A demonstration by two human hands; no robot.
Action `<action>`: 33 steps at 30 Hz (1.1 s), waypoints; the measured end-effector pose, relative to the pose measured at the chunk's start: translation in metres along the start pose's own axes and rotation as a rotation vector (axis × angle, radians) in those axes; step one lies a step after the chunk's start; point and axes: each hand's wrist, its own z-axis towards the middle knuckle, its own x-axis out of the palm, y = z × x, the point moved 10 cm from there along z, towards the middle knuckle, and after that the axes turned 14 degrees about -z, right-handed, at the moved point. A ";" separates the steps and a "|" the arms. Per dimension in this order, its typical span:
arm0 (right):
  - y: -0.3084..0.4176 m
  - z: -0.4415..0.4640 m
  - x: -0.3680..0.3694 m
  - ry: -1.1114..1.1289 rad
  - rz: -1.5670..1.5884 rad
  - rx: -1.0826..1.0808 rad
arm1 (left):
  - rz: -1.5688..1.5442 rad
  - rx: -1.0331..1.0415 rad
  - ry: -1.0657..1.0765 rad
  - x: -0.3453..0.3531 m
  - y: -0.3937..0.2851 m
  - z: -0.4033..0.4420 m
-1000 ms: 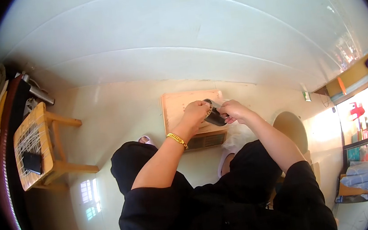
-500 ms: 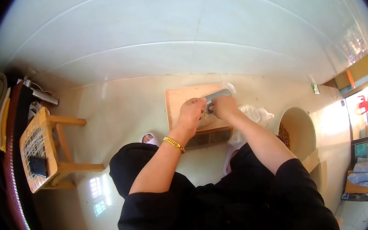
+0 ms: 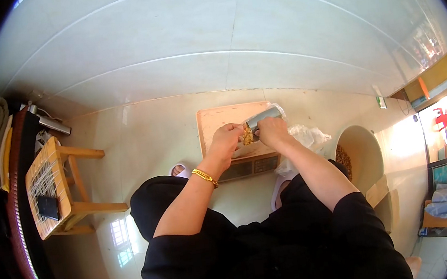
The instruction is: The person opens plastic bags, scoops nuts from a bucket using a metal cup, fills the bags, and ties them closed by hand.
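from afar i see right hand gripping grey metal cup, mouth tipped left; left hand pinching golden-brown clump at mouth, above pale orange platform.

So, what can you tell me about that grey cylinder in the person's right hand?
The grey cylinder looks smooth and slightly shiny, perhaps metal. It is tilted, its lower end towards the left hand, where yellow-brown pieces show. The right hand grips it and hides part of its lower side. In this view it appears above the peach-coloured platform. Whether the left hand touches it, I cannot tell.
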 end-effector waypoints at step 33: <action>0.001 -0.007 -0.006 -0.090 -0.077 -0.057 | 0.023 0.008 0.014 0.008 -0.004 -0.002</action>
